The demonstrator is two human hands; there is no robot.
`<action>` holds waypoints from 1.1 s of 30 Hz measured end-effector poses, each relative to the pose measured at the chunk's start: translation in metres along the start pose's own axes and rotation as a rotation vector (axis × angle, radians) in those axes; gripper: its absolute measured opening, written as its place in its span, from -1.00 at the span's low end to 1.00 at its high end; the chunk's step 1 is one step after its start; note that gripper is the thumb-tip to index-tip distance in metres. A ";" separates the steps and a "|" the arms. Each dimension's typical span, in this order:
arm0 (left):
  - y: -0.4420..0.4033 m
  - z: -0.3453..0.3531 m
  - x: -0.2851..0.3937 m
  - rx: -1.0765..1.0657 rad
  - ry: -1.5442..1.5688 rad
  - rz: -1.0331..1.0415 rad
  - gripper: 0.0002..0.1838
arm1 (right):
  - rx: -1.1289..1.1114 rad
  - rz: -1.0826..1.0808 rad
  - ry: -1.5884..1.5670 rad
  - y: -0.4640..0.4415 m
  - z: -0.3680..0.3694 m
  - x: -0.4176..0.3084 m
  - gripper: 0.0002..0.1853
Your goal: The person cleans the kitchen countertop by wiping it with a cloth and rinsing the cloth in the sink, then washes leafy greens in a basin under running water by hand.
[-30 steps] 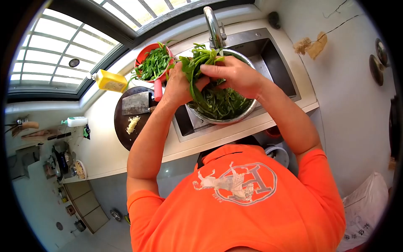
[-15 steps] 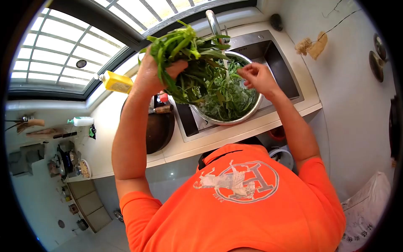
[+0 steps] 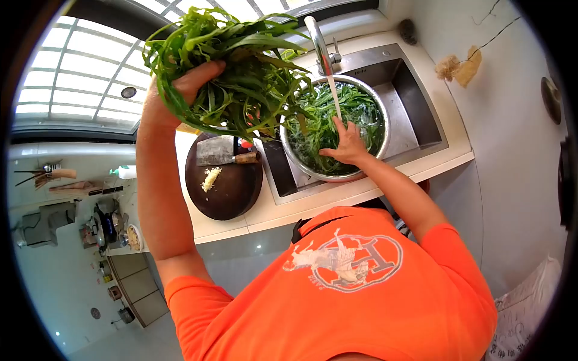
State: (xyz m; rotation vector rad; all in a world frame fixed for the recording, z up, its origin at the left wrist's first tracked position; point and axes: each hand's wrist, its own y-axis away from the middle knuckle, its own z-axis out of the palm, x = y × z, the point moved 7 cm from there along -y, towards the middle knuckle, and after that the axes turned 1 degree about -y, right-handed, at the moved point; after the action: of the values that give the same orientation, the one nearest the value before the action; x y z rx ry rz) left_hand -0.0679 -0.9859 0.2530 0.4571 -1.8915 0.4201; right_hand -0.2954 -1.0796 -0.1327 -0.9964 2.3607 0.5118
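Observation:
High at the left, my left hand point(image 3: 191, 83) is closed around a large bunch of leafy greens point(image 3: 253, 84), whose long leaves hang toward the basin. A round metal basin point(image 3: 386, 135) sits in the sink point(image 3: 404, 114), holding water and more loose greens point(image 3: 316, 129). My right hand point(image 3: 347, 144) is over the basin with its fingers apart, fingertips down at the floating leaves. Water runs from the faucet point(image 3: 319, 45) in a thin stream just by those fingertips. Part of my left palm is hidden by the bunch.
Left of the sink lies a round dark cutting board point(image 3: 232, 198) bearing a cleaver point(image 3: 215, 150) and a small heap of chopped pale bits point(image 3: 211, 178). A white bottle point(image 3: 125, 172) stands farther left on the counter. A barred window point(image 3: 84, 72) is behind the counter.
My left hand has lifted the bunch up and to the left, away from the basin. My right hand has moved down to the greens in the water, its fingers now spread.

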 end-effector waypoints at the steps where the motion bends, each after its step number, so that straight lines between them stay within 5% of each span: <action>1: -0.002 -0.004 0.005 -0.005 -0.068 -0.015 -0.68 | -0.040 0.023 -0.005 -0.002 0.006 0.003 0.12; 4: -0.013 -0.021 0.013 -0.009 -0.079 0.051 -0.70 | -0.155 0.086 -0.019 -0.012 0.022 0.004 -0.31; 5: -0.018 -0.033 0.014 -0.017 -0.104 0.013 -0.52 | -0.140 0.155 -0.022 -0.009 0.022 0.008 -0.56; 9: -0.030 -0.063 0.032 0.004 -0.146 0.071 -0.55 | -0.102 0.145 -0.001 -0.009 0.032 0.028 -0.62; 10: -0.028 -0.063 0.041 0.040 -0.093 0.116 -0.71 | -0.097 0.138 -0.004 -0.009 0.031 0.031 -0.63; 16: -0.057 -0.129 0.042 0.035 -0.015 0.026 -0.69 | -0.034 0.104 -0.004 -0.005 0.018 0.049 -0.66; 22: -0.073 -0.158 0.031 0.070 -0.340 0.083 -0.53 | 0.002 0.102 -0.024 0.002 0.019 0.059 -0.65; 24: -0.088 -0.166 -0.007 0.187 -0.088 0.020 -0.59 | 0.013 0.091 -0.040 0.004 0.021 0.061 -0.64; 33: -0.105 -0.123 -0.181 0.291 -0.346 -0.093 -0.60 | 0.074 0.042 -0.057 0.005 0.017 0.060 -0.56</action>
State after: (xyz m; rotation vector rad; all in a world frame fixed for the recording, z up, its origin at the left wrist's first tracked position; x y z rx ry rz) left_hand 0.1434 -0.9956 0.1341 0.8533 -2.1386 0.5868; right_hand -0.3289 -1.1002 -0.1811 -0.8893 2.3362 0.4585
